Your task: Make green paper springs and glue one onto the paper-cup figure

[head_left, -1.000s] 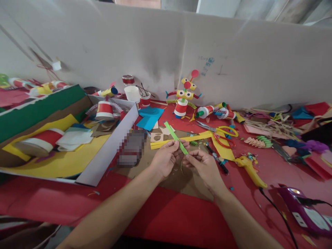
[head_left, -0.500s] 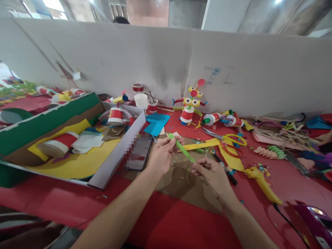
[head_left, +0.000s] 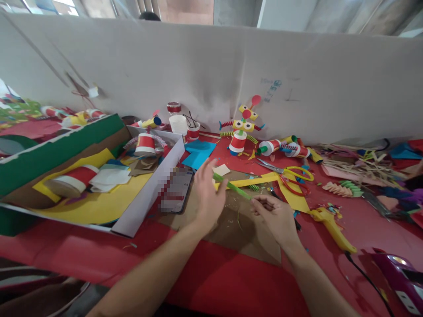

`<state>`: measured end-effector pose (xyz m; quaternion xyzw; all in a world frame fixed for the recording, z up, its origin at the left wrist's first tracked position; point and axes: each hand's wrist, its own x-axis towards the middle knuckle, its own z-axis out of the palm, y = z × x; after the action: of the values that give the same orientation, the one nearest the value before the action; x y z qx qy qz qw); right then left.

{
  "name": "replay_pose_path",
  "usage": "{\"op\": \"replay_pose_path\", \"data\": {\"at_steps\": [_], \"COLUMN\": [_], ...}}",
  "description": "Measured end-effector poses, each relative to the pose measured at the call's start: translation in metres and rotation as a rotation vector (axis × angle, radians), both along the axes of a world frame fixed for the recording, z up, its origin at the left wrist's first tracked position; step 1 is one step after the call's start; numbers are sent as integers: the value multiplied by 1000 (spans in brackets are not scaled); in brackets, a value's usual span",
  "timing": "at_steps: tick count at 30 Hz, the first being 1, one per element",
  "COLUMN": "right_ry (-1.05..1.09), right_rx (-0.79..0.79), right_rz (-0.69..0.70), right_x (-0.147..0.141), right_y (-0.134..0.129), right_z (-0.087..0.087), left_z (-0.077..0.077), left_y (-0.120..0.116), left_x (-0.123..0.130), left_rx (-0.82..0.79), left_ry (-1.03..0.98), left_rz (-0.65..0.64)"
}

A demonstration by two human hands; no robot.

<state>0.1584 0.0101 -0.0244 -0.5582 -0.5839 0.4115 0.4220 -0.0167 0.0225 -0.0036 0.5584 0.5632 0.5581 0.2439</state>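
Note:
A green paper strip [head_left: 238, 190] runs slanting between my hands over the brown cardboard [head_left: 238, 235]. Its lower right end is pinched in my right hand [head_left: 272, 218]. My left hand [head_left: 210, 196] is at the strip's upper left end, fingers raised and spread, slightly blurred; the strip's end passes behind or beside the thumb. Beneath the green strip lies a yellow paper strip [head_left: 261, 179]. Scissors with yellow and red handles [head_left: 280, 169] rest to the right, and a phone [head_left: 176, 191] lies left of my left hand.
An open box [head_left: 150, 193] with paper and cups stands left. A paper-cup figure [head_left: 238, 141] is at the back, by a white partition [head_left: 158, 66]. A yellow glue gun [head_left: 335, 231] with its cord and a purple object [head_left: 395, 279] lie right.
The fingers of my left hand have loosened from the green strip and spread upward. My right hand has shifted slightly right, still pinching the strip. The camera view has shifted a little.

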Motion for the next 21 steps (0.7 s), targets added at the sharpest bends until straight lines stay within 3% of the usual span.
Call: {"op": "replay_pose_path", "data": {"at_steps": [3, 6, 13, 17, 18, 21], "right_ry": [-236, -415, -701, -923, -995, -1343], "right_rx": [228, 397, 421, 303, 254, 62], "right_rz": [53, 141, 338, 485, 468, 196], "right_x": [4, 6, 8, 25, 34, 71], "right_y": [0, -1, -2, 26, 39, 87], "right_z": [-1, 4, 30, 53, 58, 64], "left_z": [4, 7, 8, 12, 14, 20], "left_y": [-13, -18, -13, -15, -15, -11], "left_x": [8, 10, 7, 7, 6, 0], "left_rx": [155, 137, 44, -34, -52, -183], "left_ry": [547, 738, 724, 706, 676, 398], "left_rz": [-287, -389, -348, -290, -242, -152]}}
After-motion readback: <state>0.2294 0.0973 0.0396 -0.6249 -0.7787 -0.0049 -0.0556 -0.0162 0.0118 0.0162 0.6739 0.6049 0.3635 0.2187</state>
